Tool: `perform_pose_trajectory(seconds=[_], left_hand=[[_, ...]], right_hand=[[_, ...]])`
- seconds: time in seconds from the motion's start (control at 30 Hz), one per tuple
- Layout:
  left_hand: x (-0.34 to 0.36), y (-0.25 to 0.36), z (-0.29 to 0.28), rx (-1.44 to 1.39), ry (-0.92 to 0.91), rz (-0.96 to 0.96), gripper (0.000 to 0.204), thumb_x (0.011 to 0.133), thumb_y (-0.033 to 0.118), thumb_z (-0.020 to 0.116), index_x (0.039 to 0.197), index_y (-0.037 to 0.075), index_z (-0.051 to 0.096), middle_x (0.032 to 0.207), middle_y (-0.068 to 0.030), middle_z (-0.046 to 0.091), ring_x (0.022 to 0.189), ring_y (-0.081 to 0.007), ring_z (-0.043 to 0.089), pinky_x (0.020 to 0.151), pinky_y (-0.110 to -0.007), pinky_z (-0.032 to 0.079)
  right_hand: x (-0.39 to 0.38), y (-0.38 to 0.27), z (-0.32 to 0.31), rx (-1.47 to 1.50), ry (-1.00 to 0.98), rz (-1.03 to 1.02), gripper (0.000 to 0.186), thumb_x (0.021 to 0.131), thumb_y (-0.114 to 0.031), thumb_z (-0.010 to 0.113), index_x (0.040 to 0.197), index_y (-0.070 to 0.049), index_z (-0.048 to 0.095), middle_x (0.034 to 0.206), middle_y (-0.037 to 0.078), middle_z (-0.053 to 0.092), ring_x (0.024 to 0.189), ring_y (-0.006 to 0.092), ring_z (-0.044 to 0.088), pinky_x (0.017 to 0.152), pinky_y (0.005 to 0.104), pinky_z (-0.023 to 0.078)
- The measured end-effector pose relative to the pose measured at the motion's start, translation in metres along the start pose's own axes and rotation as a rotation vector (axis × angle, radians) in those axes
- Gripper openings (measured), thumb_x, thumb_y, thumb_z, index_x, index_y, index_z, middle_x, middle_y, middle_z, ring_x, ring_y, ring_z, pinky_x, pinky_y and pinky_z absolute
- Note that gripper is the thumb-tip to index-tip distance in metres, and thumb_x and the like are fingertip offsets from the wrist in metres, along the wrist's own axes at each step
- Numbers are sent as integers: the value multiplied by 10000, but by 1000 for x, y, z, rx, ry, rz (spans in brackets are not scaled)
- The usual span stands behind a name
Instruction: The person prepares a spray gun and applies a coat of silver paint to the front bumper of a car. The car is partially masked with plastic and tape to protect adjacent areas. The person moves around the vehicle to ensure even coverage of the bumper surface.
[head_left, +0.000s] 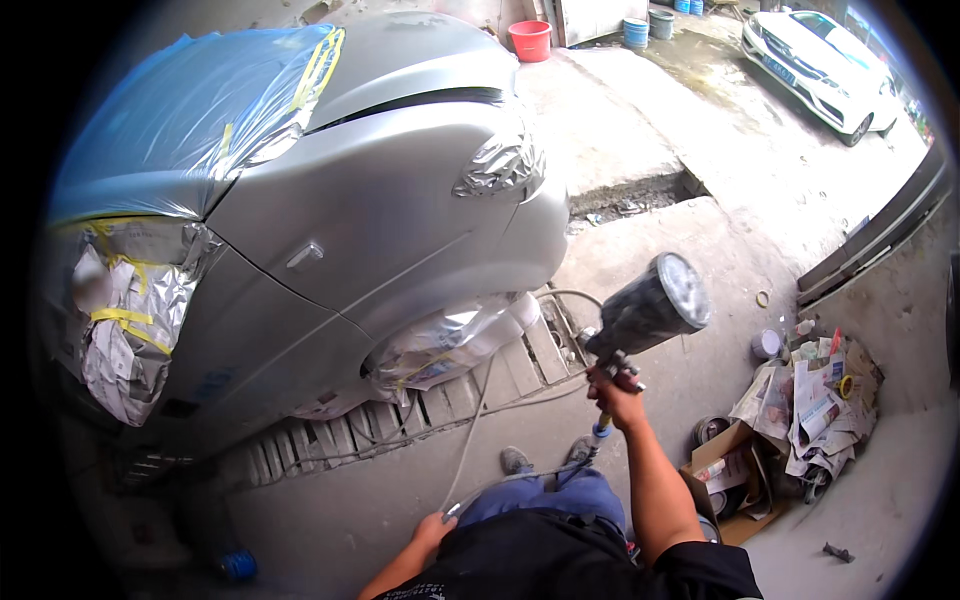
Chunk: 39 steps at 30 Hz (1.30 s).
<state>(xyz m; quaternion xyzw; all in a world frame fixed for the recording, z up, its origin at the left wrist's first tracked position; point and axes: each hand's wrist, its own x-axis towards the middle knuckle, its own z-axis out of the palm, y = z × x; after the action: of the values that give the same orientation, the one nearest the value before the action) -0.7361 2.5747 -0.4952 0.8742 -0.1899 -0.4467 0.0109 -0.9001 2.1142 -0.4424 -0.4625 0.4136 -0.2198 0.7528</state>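
Observation:
My right hand (617, 396) is wrapped round the handle of a spray gun (626, 366), held up in front of me. A large dark paint cup (662, 306) tops the gun, and a blue hose fitting (602, 430) hangs below its grip. Down by my left hip, my left hand (432, 530) is closed on a thin grey hose (466, 460). To the left and ahead stands a silver car (370, 200). Foil (500, 165) covers its rear light, wrapping (440, 350) hides the wheel, and blue film (190, 110) with yellow tape drapes the roof and glass.
A floor grating (400, 418) runs beside the car, with hose lying across it. At my right are a cardboard box (735, 480) and crumpled newspapers (815, 405). Farther off stand a red bucket (530, 42) and a white car (822, 70). A broken floor trench (635, 197) lies ahead.

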Motion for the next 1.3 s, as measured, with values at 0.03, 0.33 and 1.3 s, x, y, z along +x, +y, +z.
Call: perform_pose_trajectory(seconds=[0.03,0.33,1.3], left_hand=[[1,8,0,-12,12,-2,431,821,426,572,978,28,625,933,-223,636,920,-390,597,802,-448,460],[-3,31,9,-87,50,-96,420,814,417,574,959,27,632,939,-219,639,918,-390,600,803,-446,467],[-22,-67,24,119,-85,-154,397,825,402,583,959,32,631,927,-223,635,928,-385,595,805,-447,459]], right_hand=[[11,-1,-17,25,111,-20,183,853,-268,627,839,-85,627,604,-7,571,452,60,464,402,217,346],[42,6,-63,153,490,-172,208,899,-309,583,964,-114,550,622,-5,530,451,50,427,364,202,298],[-14,135,54,164,-184,256,176,803,-159,613,950,-65,638,752,30,645,597,71,519,519,229,395]])
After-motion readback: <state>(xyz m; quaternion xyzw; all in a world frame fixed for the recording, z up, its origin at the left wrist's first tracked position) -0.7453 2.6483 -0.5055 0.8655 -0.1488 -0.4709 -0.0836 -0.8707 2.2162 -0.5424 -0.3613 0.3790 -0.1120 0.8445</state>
